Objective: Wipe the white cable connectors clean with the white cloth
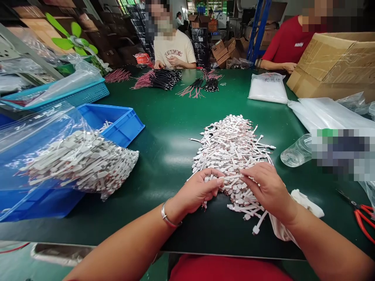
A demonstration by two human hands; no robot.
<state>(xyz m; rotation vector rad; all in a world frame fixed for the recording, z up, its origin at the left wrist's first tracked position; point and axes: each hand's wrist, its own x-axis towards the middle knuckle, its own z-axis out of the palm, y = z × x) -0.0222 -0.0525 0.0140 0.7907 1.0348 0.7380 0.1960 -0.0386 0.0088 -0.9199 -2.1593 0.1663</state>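
A heap of small white flat parts with thin wires (pixel 233 150) lies on the green table (pixel 170 117) in front of me. My left hand (pixel 197 191) is curled at the heap's near edge, gripping a bunch of the white parts. My right hand (pixel 268 189) is closed too, pinching one white part that runs across to my left fingers. A silver bangle (pixel 169 218) sits on my left wrist. A white cloth (pixel 304 205) lies under my right wrist.
A clear bag full of white parts (pixel 76 160) rests in a blue bin (pixel 123 123) at left. Red-handled cutters (pixel 361 214) and a clear cup (pixel 297 152) lie right. Two people work across the table by wire bundles (pixel 164 78). A cardboard box (pixel 336 64) stands far right.
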